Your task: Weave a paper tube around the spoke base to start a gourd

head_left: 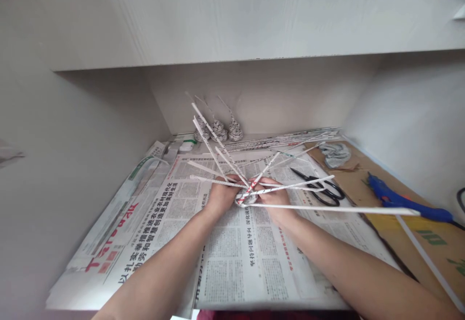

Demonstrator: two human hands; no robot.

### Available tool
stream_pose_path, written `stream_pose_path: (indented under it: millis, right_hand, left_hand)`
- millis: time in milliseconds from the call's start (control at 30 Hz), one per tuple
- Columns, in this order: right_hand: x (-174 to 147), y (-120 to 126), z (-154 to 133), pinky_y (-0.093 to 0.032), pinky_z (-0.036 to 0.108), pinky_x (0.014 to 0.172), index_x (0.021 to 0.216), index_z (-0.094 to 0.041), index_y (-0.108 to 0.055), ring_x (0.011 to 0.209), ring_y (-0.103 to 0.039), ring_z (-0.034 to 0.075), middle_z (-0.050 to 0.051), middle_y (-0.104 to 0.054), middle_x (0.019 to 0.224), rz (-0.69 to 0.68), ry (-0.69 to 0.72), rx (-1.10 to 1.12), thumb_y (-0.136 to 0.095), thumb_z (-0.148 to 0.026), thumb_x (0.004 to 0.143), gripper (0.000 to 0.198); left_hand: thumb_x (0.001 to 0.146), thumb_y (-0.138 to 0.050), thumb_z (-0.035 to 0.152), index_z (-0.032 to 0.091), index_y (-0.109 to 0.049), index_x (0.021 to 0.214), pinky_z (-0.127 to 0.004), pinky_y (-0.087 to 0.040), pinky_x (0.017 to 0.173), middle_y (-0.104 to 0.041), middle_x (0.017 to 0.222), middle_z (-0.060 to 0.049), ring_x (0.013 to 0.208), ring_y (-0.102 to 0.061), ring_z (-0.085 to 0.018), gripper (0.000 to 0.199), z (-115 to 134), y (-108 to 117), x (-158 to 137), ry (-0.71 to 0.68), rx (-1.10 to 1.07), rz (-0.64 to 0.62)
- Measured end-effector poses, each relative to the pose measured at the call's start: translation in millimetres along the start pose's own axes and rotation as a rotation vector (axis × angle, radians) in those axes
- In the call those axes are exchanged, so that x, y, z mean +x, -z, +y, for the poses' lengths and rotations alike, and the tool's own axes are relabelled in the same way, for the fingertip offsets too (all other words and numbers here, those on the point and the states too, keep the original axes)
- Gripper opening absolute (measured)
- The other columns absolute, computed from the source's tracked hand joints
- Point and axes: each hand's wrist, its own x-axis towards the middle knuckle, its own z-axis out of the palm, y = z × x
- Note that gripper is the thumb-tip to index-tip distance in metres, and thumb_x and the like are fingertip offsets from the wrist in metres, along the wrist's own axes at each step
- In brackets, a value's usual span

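Between my hands is a small round woven paper piece (244,198), with several rolled-paper strips (308,208) sticking out from it in many directions. My left hand (222,195) is closed on its left side, the fingers partly hidden behind the strips. On the other side my right hand (275,197) grips the same piece, its fingertips also partly covered. The piece is held above newspaper sheets (225,271) spread over the work surface. Black-handled scissors (323,190) lie to the right of my right hand.
Three gourd-shaped woven paper pieces (235,130) stand by the back wall. A bundle of paper rods (279,140) lies along the back. On cardboard (394,233) at right are a blue glue gun (407,199) and a crumpled grey bundle (336,155). A panel (254,15) overhangs the back.
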Motion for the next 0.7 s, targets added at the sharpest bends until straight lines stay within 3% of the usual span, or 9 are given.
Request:
stream_pose_path:
  millis: [233, 500, 633, 700]
  right_hand:
    - [0, 3, 1, -0.051, 0.029, 0.06, 0.074, -0.018, -0.067, 0.067, -0.065, 0.02, 0.007, -0.07, 0.078, -0.011, 0.054, -0.086, -0.068, -0.029, 0.063, 0.017]
    - [2, 0, -6, -0.051, 0.032, 0.05, 0.071, -0.018, -0.061, 0.05, -0.06, 0.018, 0.001, -0.064, 0.058, 0.037, -0.158, 0.189, -0.072, -0.028, 0.057, 0.021]
    - [4, 1, -8, -0.049, 0.03, 0.049, 0.077, -0.016, -0.063, 0.05, -0.059, 0.016, 0.001, -0.064, 0.061, -0.064, -0.217, 0.255, -0.074, -0.033, 0.058, 0.027]
    - [5, 2, -5, -0.047, 0.029, 0.046, 0.073, -0.015, -0.063, 0.048, -0.057, 0.016, 0.001, -0.063, 0.059, -0.009, -0.212, 0.228, -0.076, -0.033, 0.056, 0.027]
  left_hand:
    - [0.07, -0.059, 0.025, 0.014, -0.071, 0.082, -0.026, -0.046, 0.059, -0.07, 0.072, -0.006, 0.066, -0.062, -0.018, 0.021, 2, -2, -1, 0.073, 0.011, 0.003]
    - [0.07, -0.06, 0.024, 0.014, -0.069, 0.078, -0.027, -0.048, 0.064, -0.069, 0.073, -0.005, 0.07, -0.063, -0.018, 0.016, 9, -6, -3, 0.048, -0.037, 0.118]
    - [0.073, -0.059, 0.028, 0.015, -0.069, 0.082, -0.027, -0.048, 0.064, -0.069, 0.076, -0.006, 0.069, -0.063, -0.019, 0.019, 13, -9, -5, 0.038, -0.038, 0.086]
    - [0.073, -0.059, 0.03, 0.015, -0.069, 0.081, -0.028, -0.048, 0.064, -0.069, 0.076, -0.007, 0.07, -0.063, -0.019, 0.019, 13, -10, -5, 0.044, -0.029, 0.067]
